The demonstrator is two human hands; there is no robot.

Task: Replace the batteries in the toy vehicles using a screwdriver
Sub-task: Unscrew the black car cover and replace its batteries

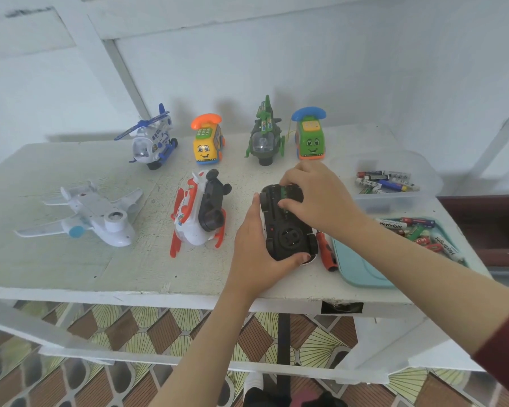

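Note:
A black toy car [287, 230] lies upside down on the white table [71, 259], its battery bay showing green batteries. My left hand [253, 248] grips the car's near end and left side. My right hand [315, 198] reaches over the far end, its curled fingertips on the batteries in the bay. A red-and-black screwdriver [326, 252] lies on the table just right of the car. A teal tray [356, 268] holds several batteries [417, 233]. A clear tub [394, 198] behind it holds several more batteries [385, 182].
A white plane [91, 215] and a red-and-white helicopter [197, 212] lie belly-up to the left. Along the back stand a blue-white helicopter [153, 139], a yellow phone car [207, 142], a green helicopter [265, 136] and a green phone car [310, 136]. The table's front edge is near.

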